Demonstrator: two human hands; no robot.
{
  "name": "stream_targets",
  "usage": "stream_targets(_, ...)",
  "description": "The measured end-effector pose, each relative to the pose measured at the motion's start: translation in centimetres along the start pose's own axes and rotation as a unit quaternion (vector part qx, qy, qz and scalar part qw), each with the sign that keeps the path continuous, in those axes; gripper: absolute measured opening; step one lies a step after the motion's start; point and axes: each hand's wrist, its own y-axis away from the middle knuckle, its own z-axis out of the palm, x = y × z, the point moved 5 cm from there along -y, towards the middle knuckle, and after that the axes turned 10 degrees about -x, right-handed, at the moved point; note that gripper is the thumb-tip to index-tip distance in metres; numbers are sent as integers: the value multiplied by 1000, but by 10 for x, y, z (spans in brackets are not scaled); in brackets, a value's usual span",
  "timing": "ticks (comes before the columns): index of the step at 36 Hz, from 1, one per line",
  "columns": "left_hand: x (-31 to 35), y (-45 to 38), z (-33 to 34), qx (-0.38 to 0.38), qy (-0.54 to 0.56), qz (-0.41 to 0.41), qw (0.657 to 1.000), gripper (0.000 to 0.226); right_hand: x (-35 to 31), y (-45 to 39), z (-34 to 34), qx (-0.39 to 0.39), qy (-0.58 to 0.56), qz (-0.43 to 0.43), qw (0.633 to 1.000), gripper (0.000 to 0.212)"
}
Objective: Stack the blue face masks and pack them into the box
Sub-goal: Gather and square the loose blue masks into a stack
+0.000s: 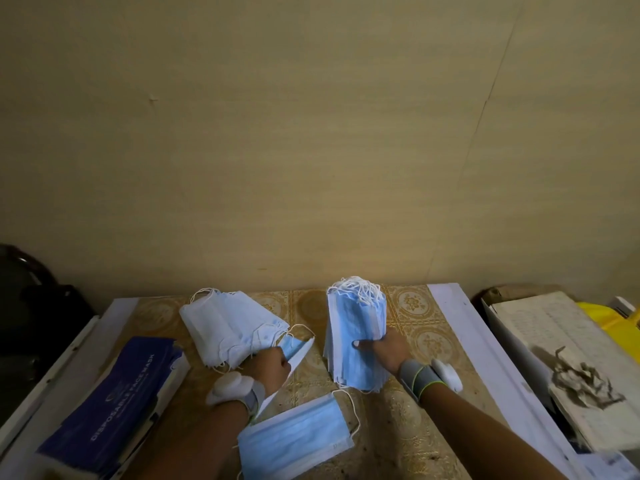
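Apparently both hands hold masks: right hand (389, 348) grips blue stack (356, 341).

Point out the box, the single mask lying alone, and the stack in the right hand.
Box (114, 407): head view, on its blue printed top.
Single mask (294, 441): head view, middle of its blue face.
Stack (356, 336): head view, top mask's blue face.

A dusty board (568, 368) lies right of the patterned table (412, 327).
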Motion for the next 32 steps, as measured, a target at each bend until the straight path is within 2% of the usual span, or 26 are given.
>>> stream_targets(4,-5,-4,-16,50,156,-17,986,43,-4,4,-3,17,-16,-11,1000,42)
stream_targets(8,2,-6,-36,114,368,-34,922,39,-7,6,-4,30,-24,-7,999,39)
stream_targets(10,17,-3,-46,120,427,-17,896,35,-11,7,-4,31,-10,-7,999,37)
stream_targets(12,37,2,-53,112,450,23,886,23,-16,9,-1,28,-12,-10,999,37)
stream_targets(15,64,4,-51,86,456,76,882,26,-25,9,7,15,-51,-29,998,30)
stream_targets(18,88,8,-42,46,459,130,878,17,-34,10,17,-8,-90,-51,995,19)
stream_targets(21,96,11,-45,39,458,155,875,28,-40,14,24,-33,-180,-60,981,23)
stream_targets(22,96,10,-47,34,457,161,874,31,-40,16,24,-34,-200,-54,978,33)
stream_targets(23,95,8,-48,26,456,164,874,33,-39,16,24,-33,-216,-43,975,55)
stream_targets(25,94,8,-47,-1,448,170,878,38,-35,12,27,-43,-233,-39,971,112)
stream_targets(26,94,8,-46,-18,439,176,881,42,-29,5,29,-56,-239,-41,969,131)
stream_targets(27,93,7,-44,-33,431,182,883,46,-27,2,30,-69,-245,-45,966,135)
stream_targets(28,93,7,-42,-45,426,188,884,50,-30,7,29,-75,-245,-43,966,123)
stream_targets(30,91,6,-41,-70,437,192,876,53,-34,15,23,-47,-219,-38,974,77)
stream_targets(32,91,7,-40,-96,466,193,858,49,-29,9,19,-44,-213,-38,975,45)
